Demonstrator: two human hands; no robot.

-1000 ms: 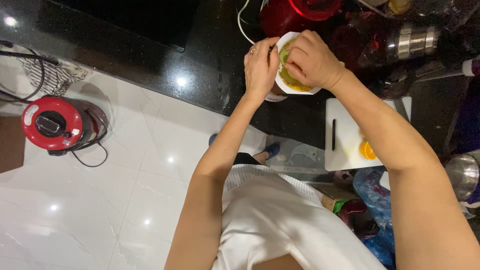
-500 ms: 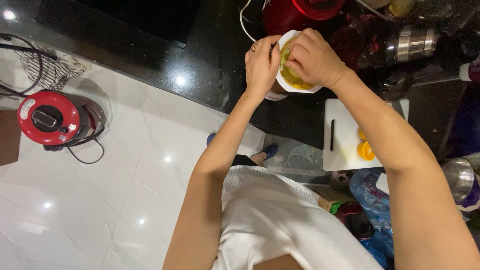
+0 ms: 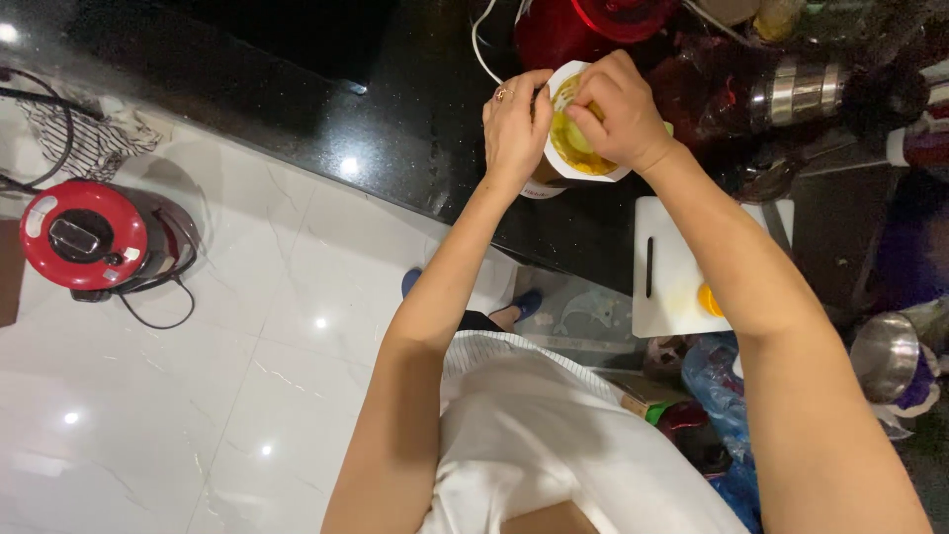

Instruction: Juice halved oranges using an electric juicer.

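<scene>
Both my hands are at a white bowl-shaped juicer (image 3: 581,170) on the black counter (image 3: 395,129). My left hand (image 3: 514,129) grips its left rim, a ring on one finger. My right hand (image 3: 618,109) presses down on a yellow-green citrus half (image 3: 565,138) inside the juicer. My fingers hide most of the fruit. The juicer sits on a white cup, mostly hidden under it.
A white cutting board (image 3: 677,267) with an orange fruit piece (image 3: 708,300) lies to the right. A red appliance (image 3: 583,25) and a steel flask (image 3: 796,89) stand behind the juicer. A red cooker (image 3: 84,235) with a cord sits on the white tiled floor at left.
Both hands stay on the juicer. My right hand has turned slightly on the fruit, showing more of the yellow half.
</scene>
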